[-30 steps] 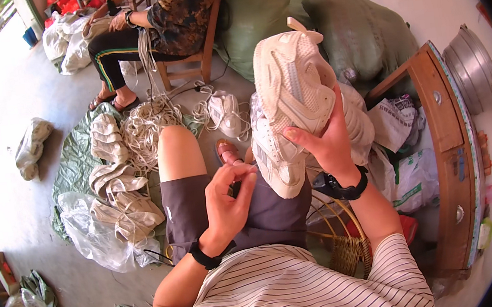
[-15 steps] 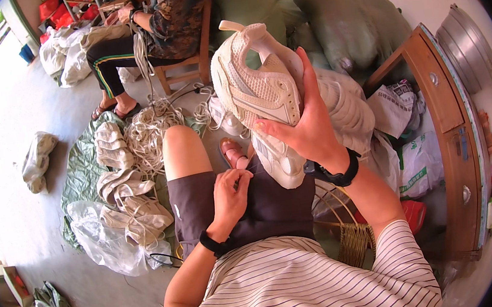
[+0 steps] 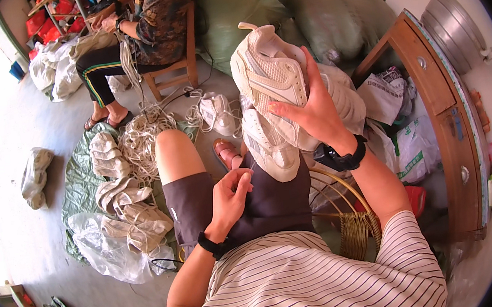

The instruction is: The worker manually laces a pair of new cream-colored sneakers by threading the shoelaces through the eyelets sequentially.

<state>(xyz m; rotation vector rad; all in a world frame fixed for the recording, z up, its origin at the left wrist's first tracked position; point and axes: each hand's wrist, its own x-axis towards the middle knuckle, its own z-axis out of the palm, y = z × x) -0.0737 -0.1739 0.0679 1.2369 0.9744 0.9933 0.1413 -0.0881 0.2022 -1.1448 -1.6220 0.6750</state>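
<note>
My right hand (image 3: 314,112) grips a cream-and-white sneaker upper (image 3: 270,69), thumb on its near side and fingers behind. The heel, with a small pull loop, points up and away from me. Below it, a second pale sneaker upper (image 3: 271,147) rests over my thigh, its rounded toe towards me. My left hand (image 3: 230,198) hovers over my lap with thumb and forefinger pinched together, apart from both uppers. Whatever is in that pinch is too small to make out.
On the left, several pale uppers (image 3: 126,191) and tangled laces (image 3: 144,141) lie on a green sheet (image 3: 78,172). Another person (image 3: 159,27) sits on a wooden chair ahead. More uppers (image 3: 343,97) are piled beyond my right hand, beside a wooden cabinet (image 3: 444,106).
The held upper has tipped and shifted slightly right, uncovering more of the upper beneath it. My left hand stays pinched over my lap. The whole view has shifted a little.
</note>
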